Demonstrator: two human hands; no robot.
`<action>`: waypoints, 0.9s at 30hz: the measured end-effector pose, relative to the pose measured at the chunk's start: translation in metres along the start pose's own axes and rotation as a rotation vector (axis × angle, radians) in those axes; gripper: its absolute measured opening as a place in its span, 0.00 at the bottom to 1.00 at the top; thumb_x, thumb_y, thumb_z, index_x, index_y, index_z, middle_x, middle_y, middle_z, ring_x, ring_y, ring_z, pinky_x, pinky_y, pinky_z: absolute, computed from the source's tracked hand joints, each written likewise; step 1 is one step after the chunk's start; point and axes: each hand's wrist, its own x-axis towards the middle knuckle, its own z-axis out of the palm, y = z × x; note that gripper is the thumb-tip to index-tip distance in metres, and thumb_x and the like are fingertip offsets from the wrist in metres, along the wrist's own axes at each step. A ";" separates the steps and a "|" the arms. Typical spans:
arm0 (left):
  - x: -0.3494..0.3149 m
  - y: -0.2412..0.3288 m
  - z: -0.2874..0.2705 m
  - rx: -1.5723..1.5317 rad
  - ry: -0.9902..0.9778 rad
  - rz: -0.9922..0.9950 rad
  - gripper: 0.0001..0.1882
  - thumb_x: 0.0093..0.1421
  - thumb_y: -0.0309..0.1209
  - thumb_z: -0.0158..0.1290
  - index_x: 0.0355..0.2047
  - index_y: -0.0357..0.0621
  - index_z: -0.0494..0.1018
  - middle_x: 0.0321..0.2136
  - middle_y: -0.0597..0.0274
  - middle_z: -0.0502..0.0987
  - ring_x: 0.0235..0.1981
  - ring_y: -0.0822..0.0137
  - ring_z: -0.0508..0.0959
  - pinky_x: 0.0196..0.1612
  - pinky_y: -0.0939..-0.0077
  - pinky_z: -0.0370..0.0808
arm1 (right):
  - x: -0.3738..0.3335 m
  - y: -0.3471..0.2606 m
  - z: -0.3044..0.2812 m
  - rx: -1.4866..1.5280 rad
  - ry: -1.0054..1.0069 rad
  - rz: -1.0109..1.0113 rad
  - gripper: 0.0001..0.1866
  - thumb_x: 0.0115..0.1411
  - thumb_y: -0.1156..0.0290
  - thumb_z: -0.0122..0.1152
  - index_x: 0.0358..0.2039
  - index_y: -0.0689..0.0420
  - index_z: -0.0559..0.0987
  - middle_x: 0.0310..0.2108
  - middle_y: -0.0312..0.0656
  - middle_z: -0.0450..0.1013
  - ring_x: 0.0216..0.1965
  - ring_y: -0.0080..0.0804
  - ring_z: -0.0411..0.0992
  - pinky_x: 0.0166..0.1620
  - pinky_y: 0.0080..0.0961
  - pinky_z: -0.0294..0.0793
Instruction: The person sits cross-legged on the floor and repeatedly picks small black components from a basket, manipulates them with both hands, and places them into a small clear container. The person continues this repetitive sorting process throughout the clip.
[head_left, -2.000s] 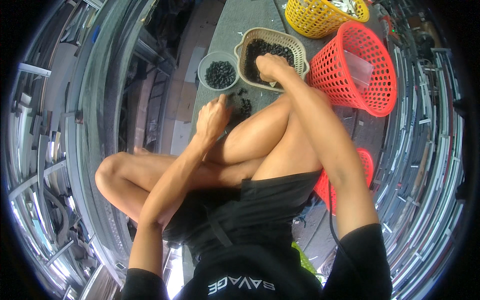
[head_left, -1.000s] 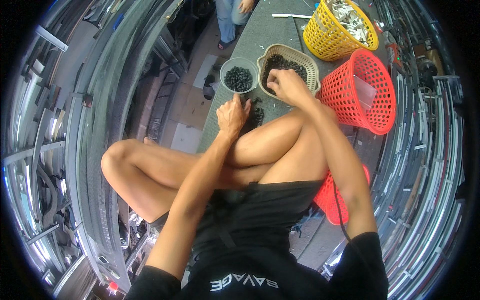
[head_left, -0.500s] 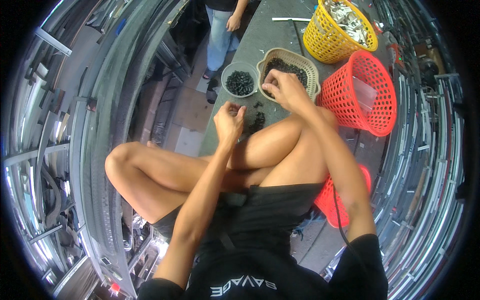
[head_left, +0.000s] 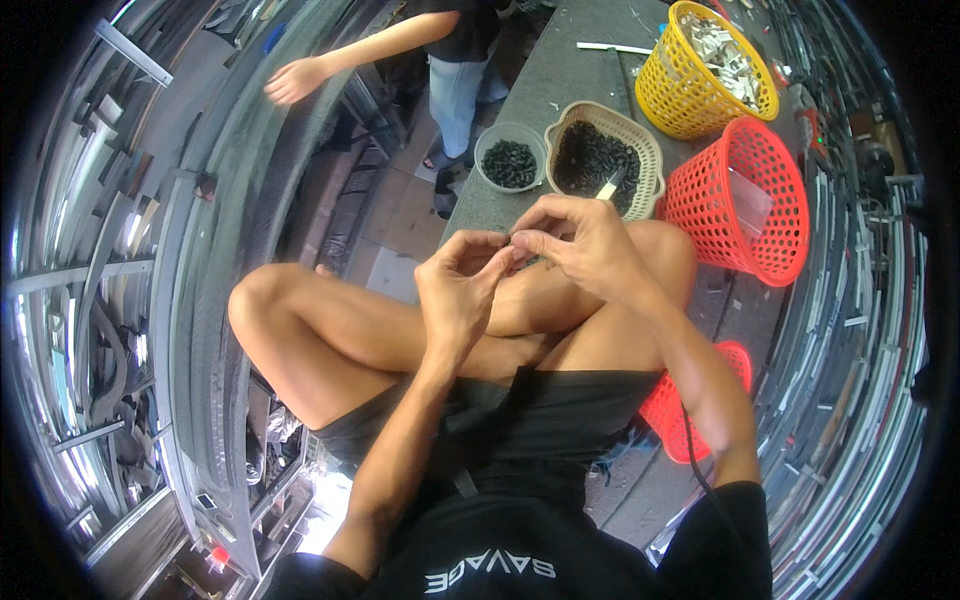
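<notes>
Over my crossed legs, both hands meet at the fingertips. My left hand [head_left: 460, 285] is closed in a pinch, its thumb and fingers on a small dark piece [head_left: 512, 243]. My right hand [head_left: 588, 248] pinches at the same spot from the other side; the piece is mostly hidden by fingers. A light-coloured stick-like thing [head_left: 606, 189] shows above my right hand, against the beige basket; I cannot tell whether that hand holds it. The beige basket [head_left: 655, 165] contains many small black pieces. Left of it, a clear round tub [head_left: 482, 150] holds more black pieces.
A yellow basket [head_left: 660, 90] full of whitish pieces stands at the far right, beside a tall red basket [head_left: 700, 200]. Another red basket [head_left: 690, 415] lies near my right arm. Metal profiles line both sides. At the far left, another person's hand [head_left: 297, 82] reaches out.
My right hand has left the beige basket and come to my left hand, fingertips together. The other person's arm now stretches leftward. The whole view has shifted slightly.
</notes>
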 end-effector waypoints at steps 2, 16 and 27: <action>-0.006 -0.001 0.001 -0.008 0.032 0.063 0.07 0.64 0.21 0.66 0.39 0.29 0.80 0.35 0.54 0.86 0.36 0.70 0.85 0.42 0.76 0.83 | -0.002 -0.003 0.001 0.018 -0.004 0.075 0.08 0.66 0.75 0.69 0.43 0.64 0.85 0.35 0.40 0.84 0.35 0.21 0.81 0.37 0.20 0.78; -0.016 0.042 -0.029 0.274 -0.118 0.606 0.10 0.53 0.15 0.70 0.36 0.34 0.83 0.33 0.57 0.88 0.34 0.71 0.86 0.38 0.76 0.82 | -0.034 -0.038 0.009 0.224 -0.053 -0.025 0.07 0.70 0.71 0.66 0.39 0.63 0.80 0.32 0.35 0.79 0.36 0.17 0.75 0.40 0.20 0.75; 0.006 0.040 -0.049 0.335 -0.363 0.563 0.10 0.59 0.14 0.65 0.42 0.30 0.82 0.36 0.54 0.86 0.39 0.67 0.86 0.43 0.75 0.83 | -0.015 -0.003 -0.001 0.467 -0.291 0.052 0.11 0.72 0.65 0.64 0.40 0.60 0.81 0.34 0.32 0.78 0.38 0.19 0.74 0.43 0.24 0.75</action>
